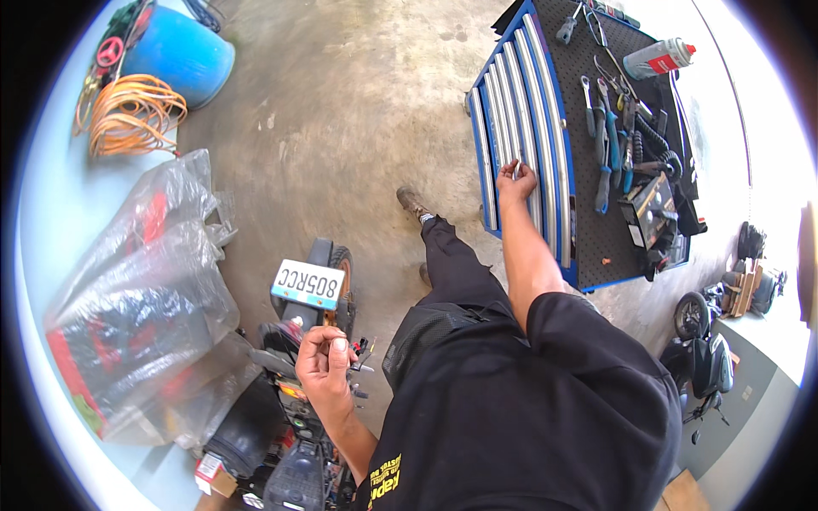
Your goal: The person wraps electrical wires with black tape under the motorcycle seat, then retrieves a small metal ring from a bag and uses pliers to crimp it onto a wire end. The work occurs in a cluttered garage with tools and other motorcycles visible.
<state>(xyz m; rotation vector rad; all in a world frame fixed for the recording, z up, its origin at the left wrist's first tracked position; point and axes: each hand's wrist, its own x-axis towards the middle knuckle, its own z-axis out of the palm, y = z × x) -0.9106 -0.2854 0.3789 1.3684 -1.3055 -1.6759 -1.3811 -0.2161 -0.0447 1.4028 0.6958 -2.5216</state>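
My right hand is at the front of a blue tool cabinet, its curled fingers on the silver edge of a drawer. The drawers appear closed. In front of my body, over the rear of a motorcycle, I hold up my left hand with thumb and fingers pinched together. Whatever is in that pinch is too small or hidden to name. Just beyond it sits the motorcycle's white licence plate.
Pliers, a ratchet, a spray can and a small box lie on the cabinet's black top. At left are plastic-wrapped goods, a coiled orange hose and a blue barrel. Another motorcycle stands at right.
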